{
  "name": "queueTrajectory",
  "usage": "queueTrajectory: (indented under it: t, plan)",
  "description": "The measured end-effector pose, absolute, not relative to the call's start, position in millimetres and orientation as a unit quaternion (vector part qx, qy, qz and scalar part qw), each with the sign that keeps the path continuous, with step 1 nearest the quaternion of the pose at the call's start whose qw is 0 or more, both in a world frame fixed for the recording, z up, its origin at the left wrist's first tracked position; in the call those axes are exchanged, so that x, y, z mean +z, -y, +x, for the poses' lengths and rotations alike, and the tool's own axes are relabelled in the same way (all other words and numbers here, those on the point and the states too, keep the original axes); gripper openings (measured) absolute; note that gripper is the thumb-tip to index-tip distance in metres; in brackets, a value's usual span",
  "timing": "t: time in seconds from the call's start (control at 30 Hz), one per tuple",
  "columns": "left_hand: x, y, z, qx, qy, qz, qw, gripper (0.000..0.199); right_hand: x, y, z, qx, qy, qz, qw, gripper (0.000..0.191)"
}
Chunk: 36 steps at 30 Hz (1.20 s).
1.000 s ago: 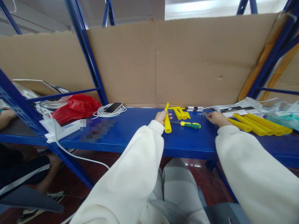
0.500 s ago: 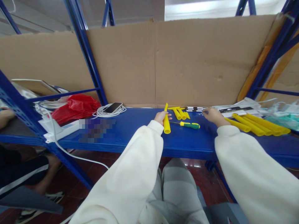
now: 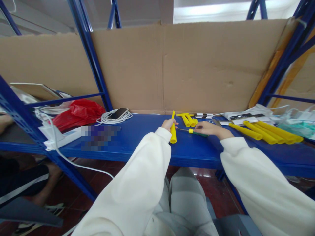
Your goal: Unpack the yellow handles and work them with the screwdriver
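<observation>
My left hand is wrapped round a yellow T-shaped plastic piece, its wide tube end pointing toward me. Over the handle of a green and yellow screwdriver is my right hand, fingers bent together at the handle; whether it grips the handle is hard to tell. The screwdriver's shaft points left at the yellow piece. Several smaller yellow pieces lie just behind, beside some black and white pens.
Several long yellow tubes lie to the right, near plastic bags. At the left are a phone on a coiled white cable, a red bag and a power strip. Cardboard stands behind. Another person sits at far left.
My right hand has moved left and toward me, from beside the pens to the screwdriver handle. My left hand still holds the yellow piece, in nearly the same place.
</observation>
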State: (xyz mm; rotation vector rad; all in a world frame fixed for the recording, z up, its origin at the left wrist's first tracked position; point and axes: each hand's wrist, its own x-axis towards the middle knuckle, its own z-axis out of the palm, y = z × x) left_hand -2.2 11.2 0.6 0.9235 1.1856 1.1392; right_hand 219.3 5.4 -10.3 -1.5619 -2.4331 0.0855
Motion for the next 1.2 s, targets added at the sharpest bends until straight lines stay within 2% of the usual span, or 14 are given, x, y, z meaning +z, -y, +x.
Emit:
queueTrajectory:
  t: [0.2,0.37,0.53,0.93,1.2]
  plan:
    - [-7.9,-20.3,-4.0,0.483,-0.510,0.419,0.575,0.034,-12.8,-4.5,221.5,0.048,0.858,-0.494,0.131,0.037]
    - [-12.9,-24.0,-5.4,0.470,-0.511,0.441,0.569,0.024,-15.9,-2.2,218.0,0.008,0.843,-0.521,0.137,0.030]
    - [-14.2,-21.6,-4.6,0.460,-0.497,0.455,0.578,0.017,-13.1,-0.7,218.3,-0.043,0.810,-0.550,0.200,0.023]
    - [-10.9,-14.9,-0.5,0.441,-0.440,0.469,0.626,0.029,-16.2,-6.7,224.7,-0.095,0.803,-0.553,0.199,0.023]
    - [-10.6,-17.0,-0.6,0.434,-0.453,0.473,0.619,0.025,-13.7,-2.9,221.6,-0.088,0.798,-0.565,0.188,0.025]
